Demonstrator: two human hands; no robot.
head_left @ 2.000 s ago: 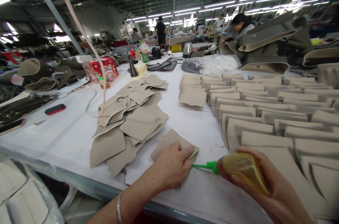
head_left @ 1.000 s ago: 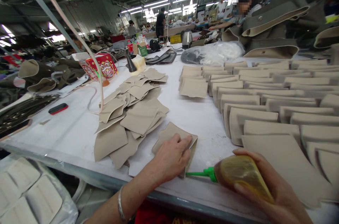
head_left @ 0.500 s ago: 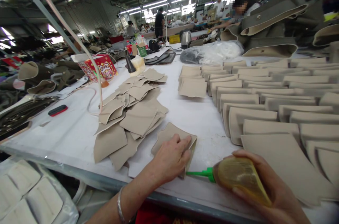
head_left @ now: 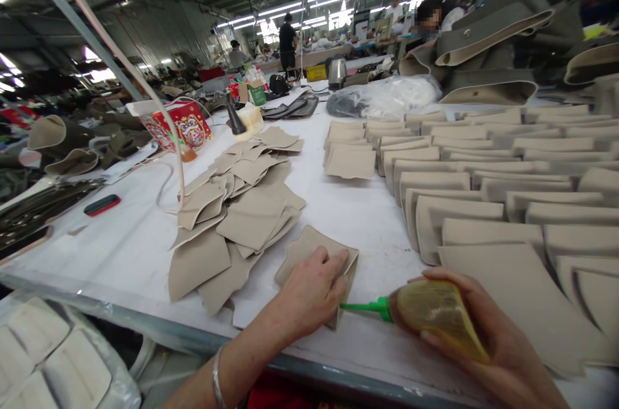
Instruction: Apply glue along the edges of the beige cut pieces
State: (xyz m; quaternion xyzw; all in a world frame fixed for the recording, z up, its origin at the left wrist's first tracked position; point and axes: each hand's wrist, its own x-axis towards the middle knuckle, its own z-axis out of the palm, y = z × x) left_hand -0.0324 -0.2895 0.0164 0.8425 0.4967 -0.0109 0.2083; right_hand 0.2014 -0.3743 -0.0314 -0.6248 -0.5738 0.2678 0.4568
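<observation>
My left hand (head_left: 316,289) lies on a beige leather-like piece (head_left: 304,244) near the table's front edge. Its index finger stretches towards the right corner, while the other fingers bend onto the folded edge; the thumb is hidden. My right hand (head_left: 498,331) is wrapped round a squeeze bottle (head_left: 435,312) of amber liquid, tipped on its side. The bottle's thin green nozzle points left, its tip at the right edge of the piece, beside my left fingers. A loose heap of similar flat pieces (head_left: 254,219) lies to the left.
Rows of folded beige pieces (head_left: 459,212) fill the right side of the white table (head_left: 345,209). Behind them are clear plastic (head_left: 406,96) and stacked dark bags (head_left: 498,41). A pale hose (head_left: 164,99) hangs at left, near a red box (head_left: 188,122). Other people are farther back.
The view has shifted slightly. The bottle has tilted a little, its nozzle staying by the edge of the piece. My left hand keeps its place on the piece.
</observation>
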